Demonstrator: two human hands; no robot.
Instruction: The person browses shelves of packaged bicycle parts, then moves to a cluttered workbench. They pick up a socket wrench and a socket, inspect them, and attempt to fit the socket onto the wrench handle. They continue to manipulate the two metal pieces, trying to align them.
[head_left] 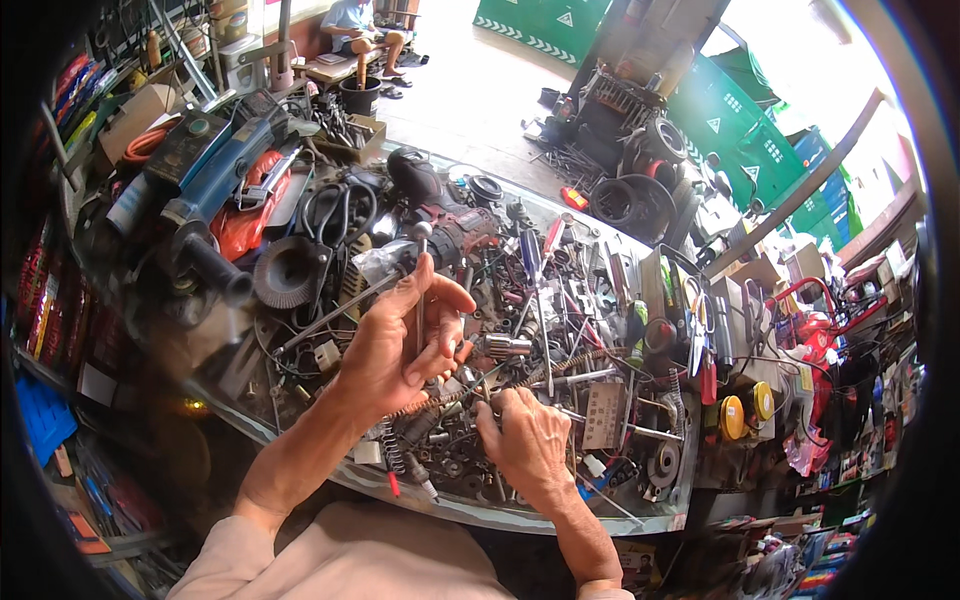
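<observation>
One ball-tipped rod (422, 231) is picked up, gripped by the left hand (398, 325), while small parts (462, 466) around the right hand (525, 435), whose hold I cannot tell, lie loose.

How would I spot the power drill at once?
Start at the cluttered table, then find the left hand over it. Just beyond that hand lies the power drill, its body dark with red sections, far bulkier than the loose metal parts nearby.
</observation>
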